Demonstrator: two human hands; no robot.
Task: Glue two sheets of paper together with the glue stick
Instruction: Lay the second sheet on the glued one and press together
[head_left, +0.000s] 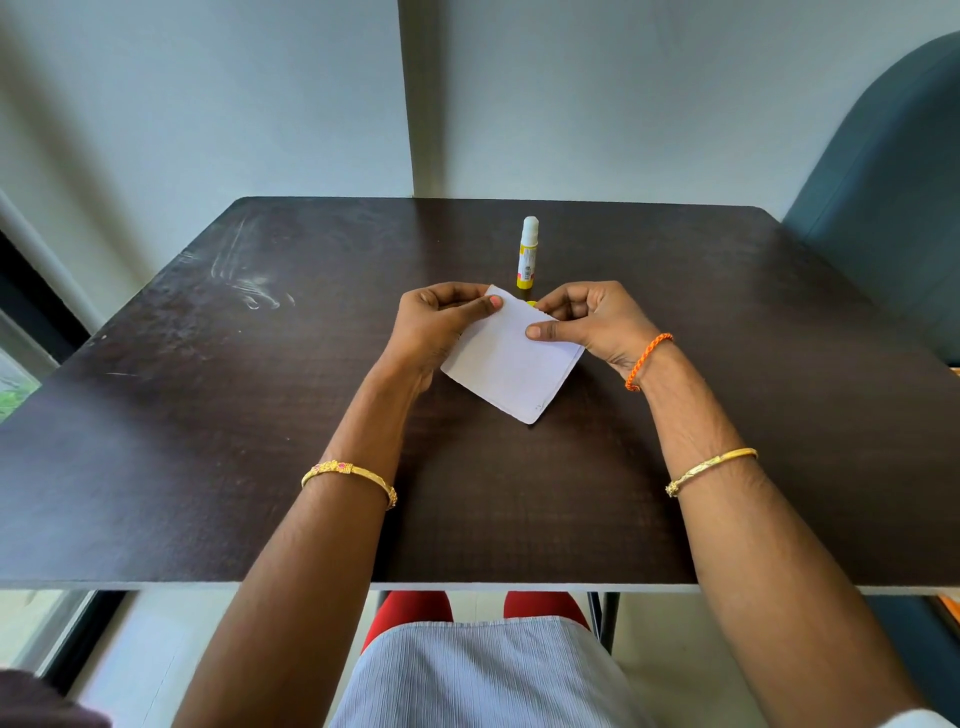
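Both hands have the white paper (511, 364) pinched just above the dark table (208, 415), left hand (439, 325) on its far-left corner, right hand (589, 322) on the right edge, thumbs pressed on top. The glue stick (528, 253) stands uncapped just beyond, upright.

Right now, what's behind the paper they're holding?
Behind the paper stands the glue stick, upright on the table. A bit of yellow peeks over the paper's edge; the rest is hidden.
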